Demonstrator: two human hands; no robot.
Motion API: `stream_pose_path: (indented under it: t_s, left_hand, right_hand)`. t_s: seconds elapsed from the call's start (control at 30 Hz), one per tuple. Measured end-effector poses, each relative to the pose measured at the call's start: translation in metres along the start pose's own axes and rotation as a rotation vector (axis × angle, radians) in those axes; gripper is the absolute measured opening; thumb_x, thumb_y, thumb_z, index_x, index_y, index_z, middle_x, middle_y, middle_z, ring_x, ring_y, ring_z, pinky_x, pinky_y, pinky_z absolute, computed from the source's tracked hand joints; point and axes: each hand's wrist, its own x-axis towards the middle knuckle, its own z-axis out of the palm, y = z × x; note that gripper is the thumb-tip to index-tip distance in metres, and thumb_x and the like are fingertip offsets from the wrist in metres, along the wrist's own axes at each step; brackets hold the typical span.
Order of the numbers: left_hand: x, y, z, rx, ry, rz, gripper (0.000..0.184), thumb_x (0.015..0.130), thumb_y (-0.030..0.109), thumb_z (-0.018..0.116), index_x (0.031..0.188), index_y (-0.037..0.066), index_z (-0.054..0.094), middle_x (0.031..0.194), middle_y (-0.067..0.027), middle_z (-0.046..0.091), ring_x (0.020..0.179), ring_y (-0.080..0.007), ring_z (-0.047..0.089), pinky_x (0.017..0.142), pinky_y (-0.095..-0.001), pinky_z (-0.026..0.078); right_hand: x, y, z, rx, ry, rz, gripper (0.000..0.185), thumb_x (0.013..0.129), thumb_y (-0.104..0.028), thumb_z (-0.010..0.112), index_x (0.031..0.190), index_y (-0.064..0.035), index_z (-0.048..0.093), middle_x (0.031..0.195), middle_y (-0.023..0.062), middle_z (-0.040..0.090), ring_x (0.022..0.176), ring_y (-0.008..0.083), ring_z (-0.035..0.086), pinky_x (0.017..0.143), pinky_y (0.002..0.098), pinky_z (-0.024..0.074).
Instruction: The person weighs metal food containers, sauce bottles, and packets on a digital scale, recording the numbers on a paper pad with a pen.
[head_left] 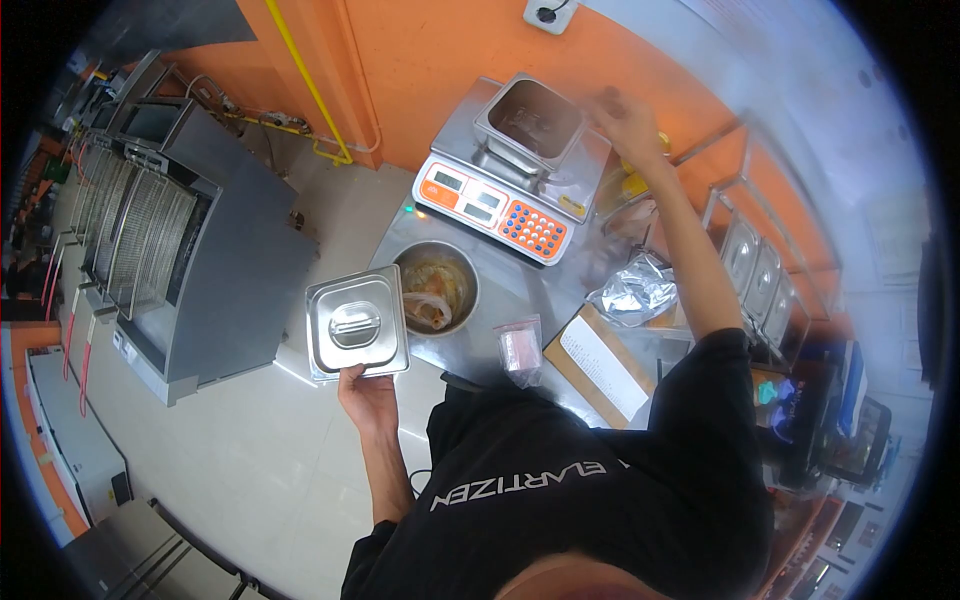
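My left hand (368, 402) grips the near edge of a square steel pan lid (330, 300), its thumb on top and its other fingers hidden underneath. The lid has a recessed handle in the middle and is held out over the floor, left of the steel table. An open, deep steel pan (490, 122) sits on the platform of a digital scale (490, 215); what lies at its bottom is unclear. My right hand (630, 128) is raised just right of the pan, near the orange wall. Its fingers are blurred, so their grip does not show.
On the steel table (485, 345) stand a round metal bowl (474, 290) with a plastic bag inside, a small zip bag (520, 350), a clipboard with paper (605, 370) and crumpled foil (638, 288). Lidded pans (765, 285) line the right. A fryer (230, 250) stands left.
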Motion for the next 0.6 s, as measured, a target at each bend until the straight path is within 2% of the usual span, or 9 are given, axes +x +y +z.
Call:
stream_pose_path:
  t_s: [0.6]
  left_hand:
    - [0.002,0.000,0.007,0.027,-0.018,-0.016,0.052,0.085,0.009,0.052,0.136,-0.001,0.052,0.135,-0.0125,0.060,0.125,-0.0271,0.059,0.108,-0.0448,0.048]
  right_hand:
    - [0.000,0.003,-0.001,-0.016,0.023,-0.027,0.032,0.094,-0.026,0.074,0.105,0.0042,0.073,0.088,0.0111,0.076,0.082,0.0156,0.071,0.077,0.0304,0.0551]
